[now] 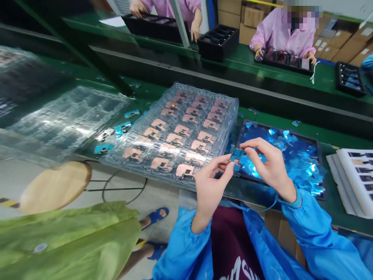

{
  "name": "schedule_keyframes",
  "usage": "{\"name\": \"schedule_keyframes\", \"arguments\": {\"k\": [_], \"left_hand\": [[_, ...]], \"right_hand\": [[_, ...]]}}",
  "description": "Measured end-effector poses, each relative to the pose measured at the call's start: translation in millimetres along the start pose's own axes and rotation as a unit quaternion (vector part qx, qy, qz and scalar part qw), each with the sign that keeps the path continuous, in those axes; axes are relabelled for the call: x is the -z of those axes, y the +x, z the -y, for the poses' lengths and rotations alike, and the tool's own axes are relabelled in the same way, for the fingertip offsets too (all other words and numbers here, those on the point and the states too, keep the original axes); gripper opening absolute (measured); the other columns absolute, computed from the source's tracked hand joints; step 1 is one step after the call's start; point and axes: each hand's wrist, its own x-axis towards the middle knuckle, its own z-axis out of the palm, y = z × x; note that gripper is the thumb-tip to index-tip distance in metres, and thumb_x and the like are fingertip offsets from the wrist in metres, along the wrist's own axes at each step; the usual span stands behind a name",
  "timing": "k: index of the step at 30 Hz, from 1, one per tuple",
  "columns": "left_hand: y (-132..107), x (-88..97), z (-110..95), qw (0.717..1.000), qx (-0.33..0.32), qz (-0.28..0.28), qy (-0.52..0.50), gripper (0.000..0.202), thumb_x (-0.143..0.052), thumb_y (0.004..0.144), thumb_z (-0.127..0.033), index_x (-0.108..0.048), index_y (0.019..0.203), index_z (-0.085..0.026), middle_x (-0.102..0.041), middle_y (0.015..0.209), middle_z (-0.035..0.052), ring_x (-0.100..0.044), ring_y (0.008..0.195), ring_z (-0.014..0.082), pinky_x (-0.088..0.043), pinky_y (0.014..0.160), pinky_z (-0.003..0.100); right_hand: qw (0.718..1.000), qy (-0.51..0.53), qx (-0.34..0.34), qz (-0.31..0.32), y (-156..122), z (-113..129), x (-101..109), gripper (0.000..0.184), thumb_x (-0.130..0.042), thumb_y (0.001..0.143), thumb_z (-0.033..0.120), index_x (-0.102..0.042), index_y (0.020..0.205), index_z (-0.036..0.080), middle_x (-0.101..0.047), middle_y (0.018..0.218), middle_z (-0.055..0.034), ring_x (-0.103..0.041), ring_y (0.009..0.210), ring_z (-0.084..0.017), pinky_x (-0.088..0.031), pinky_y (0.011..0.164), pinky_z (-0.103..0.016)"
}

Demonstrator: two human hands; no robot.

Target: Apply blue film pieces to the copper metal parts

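Observation:
A small phone circuit board (237,154) with a blue face is held in the air between both hands. My left hand (211,184) pinches its left and lower edge between thumb and fingers. The thumb and forefinger of my right hand (269,165) close on its upper right corner. To the left lies a stack of clear plastic trays (140,149), its pockets holding rows of copper-coloured boards (175,139). Under and beyond my right hand, a dark shallow tray (319,149) is heaped with shiny blue film pieces (297,163).
Loose blue boards (104,149) lie left of the stack, near more clear trays (67,116). White foam trays (354,182) stand at the right. Co-workers in pink handle black trays (287,62) across the bench; a green-clothed person (67,241) stands at left by a wooden stool (56,186).

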Motion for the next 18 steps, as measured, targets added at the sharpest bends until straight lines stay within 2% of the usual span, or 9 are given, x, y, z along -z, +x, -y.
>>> {"name": "schedule_keyframes", "arguments": {"k": [2,6,9,11,15,18], "left_hand": [[-1,-0.8,2,1.0,0.014,0.006,0.001,0.019,-0.084,0.09,-0.031,-0.085,0.106,-0.02,-0.082,0.088,0.0052,-0.076,0.075,0.0188,-0.065,0.072,0.028],[-1,-0.8,4,0.997,0.06,0.036,-0.037,0.028,-0.087,0.088,-0.034,-0.084,0.112,-0.02,-0.083,0.098,0.0072,-0.079,0.082,0.0213,-0.065,0.069,0.028],[0,0.1,8,0.989,0.097,0.066,-0.093,0.034,-0.089,0.088,-0.038,-0.084,0.115,-0.02,-0.083,0.107,0.0093,-0.079,0.087,0.023,-0.067,0.066,0.029],[2,0.4,11,0.983,0.113,0.068,-0.129,0.036,-0.091,0.086,-0.039,-0.084,0.115,-0.02,-0.082,0.11,0.0093,-0.077,0.082,0.0207,-0.067,0.063,0.028],[8,1.6,18,0.963,0.167,0.058,-0.203,0.04,-0.097,0.079,-0.038,-0.083,0.112,-0.02,-0.08,0.096,0.0055,-0.07,0.069,0.014,-0.063,0.057,0.023],[11,3.8,17,0.943,0.197,0.053,-0.264,0.041,-0.098,0.078,-0.038,-0.081,0.109,-0.019,-0.079,0.097,0.0054,-0.069,0.07,0.013,-0.059,0.054,0.019]], "right_hand": [[0.994,-0.08,0.06,-0.045,-4,-1,-4,0.012,-0.067,0.108,0.024,-0.078,0.113,0.026,-0.077,0.111,-0.009,-0.073,0.103,-0.026,-0.064,0.085,-0.042],[0.975,-0.176,0.111,-0.085,-11,-5,-7,0.016,-0.072,0.104,0.018,-0.079,0.111,0.031,-0.075,0.106,-0.0068,-0.069,0.097,-0.025,-0.061,0.082,-0.044],[0.965,-0.208,0.143,-0.075,-16,-10,-4,0.02,-0.073,0.103,0.016,-0.077,0.114,0.032,-0.076,0.105,-0.0052,-0.069,0.096,-0.024,-0.061,0.084,-0.043],[0.955,-0.232,0.175,-0.061,-20,-13,-2,0.024,-0.072,0.103,0.014,-0.076,0.117,0.033,-0.077,0.106,-0.0047,-0.07,0.098,-0.024,-0.062,0.086,-0.042],[0.939,-0.257,0.227,-0.013,-26,-13,3,0.026,-0.067,0.105,0.012,-0.075,0.121,0.03,-0.079,0.113,-0.0054,-0.072,0.102,-0.024,-0.065,0.089,-0.042],[0.94,-0.239,0.243,0.007,-31,-10,7,0.025,-0.065,0.105,0.01,-0.074,0.121,0.027,-0.081,0.114,-0.0061,-0.074,0.105,-0.024,-0.066,0.089,-0.041]]}}
